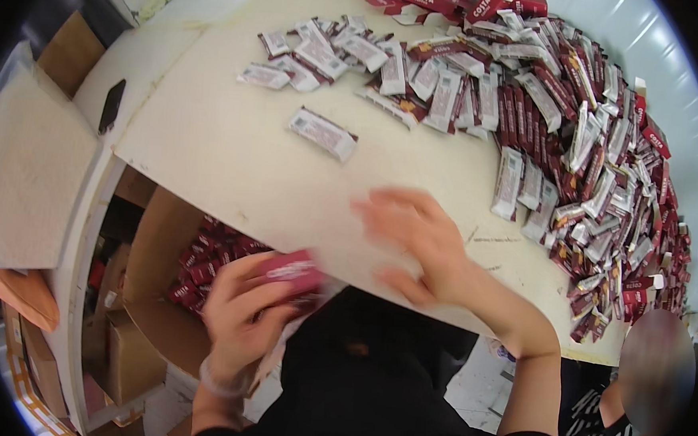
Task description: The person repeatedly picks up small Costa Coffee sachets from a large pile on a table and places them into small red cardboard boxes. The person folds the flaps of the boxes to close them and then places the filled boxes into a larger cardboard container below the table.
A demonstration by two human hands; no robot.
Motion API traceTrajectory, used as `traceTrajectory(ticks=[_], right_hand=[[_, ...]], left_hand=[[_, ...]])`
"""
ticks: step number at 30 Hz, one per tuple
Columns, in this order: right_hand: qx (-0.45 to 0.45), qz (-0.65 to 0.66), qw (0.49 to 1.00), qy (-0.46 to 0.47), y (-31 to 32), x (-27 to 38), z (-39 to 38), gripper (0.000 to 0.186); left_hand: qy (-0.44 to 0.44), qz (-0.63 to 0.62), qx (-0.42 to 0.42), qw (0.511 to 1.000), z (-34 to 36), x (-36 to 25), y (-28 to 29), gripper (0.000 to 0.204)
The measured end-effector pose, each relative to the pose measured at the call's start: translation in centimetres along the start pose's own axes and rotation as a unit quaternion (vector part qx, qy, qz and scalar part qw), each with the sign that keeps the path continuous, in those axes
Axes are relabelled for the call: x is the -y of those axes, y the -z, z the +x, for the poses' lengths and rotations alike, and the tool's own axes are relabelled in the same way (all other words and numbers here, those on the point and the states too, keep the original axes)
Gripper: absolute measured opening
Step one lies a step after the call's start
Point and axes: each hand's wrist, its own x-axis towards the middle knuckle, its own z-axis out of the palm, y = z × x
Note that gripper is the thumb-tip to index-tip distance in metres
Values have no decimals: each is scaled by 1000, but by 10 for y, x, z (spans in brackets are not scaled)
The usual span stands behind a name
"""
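Where the bench [210, 137] ends at the left, a phone [112, 108] is seen lying near the edge. Below the bench, a brown carton [164, 342] is found open, with maroon packs [202, 273] piled inside. To the right of these, the left hand [243, 311] is noted partly closed, its fingers curled round a maroon box [294, 270], which is held near the front edge of the bench. Farther back, a single sachet [322, 134] is laid apart from a loose group [319, 52] of sachets. The right hand [412, 238] is observed well open, fingers spread and blurred; nothing is seen in its grip, and whether the bench is touched cannot be told. Along the back and right side, a large heap [577, 144] of silver and maroon sachets is spread. At lower right, another person's striped sleeve [590, 425] is partly visible.
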Motion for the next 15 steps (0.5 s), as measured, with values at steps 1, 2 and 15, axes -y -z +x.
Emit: traceTrajectory(ticks=[1, 2, 15], right_hand=[[-27, -48, 998, -31, -13, -19, 22, 49], [-50, -91, 993, -57, -29, -38, 46, 53], [22, -375, 913, -159, -14, -169, 65, 65]], left_hand=[[58, 81, -26, 995, -12, 8, 21, 33], [163, 189, 10, 968, -26, 13, 40, 34], [-187, 290, 89, 934, 419, 198, -47, 58]])
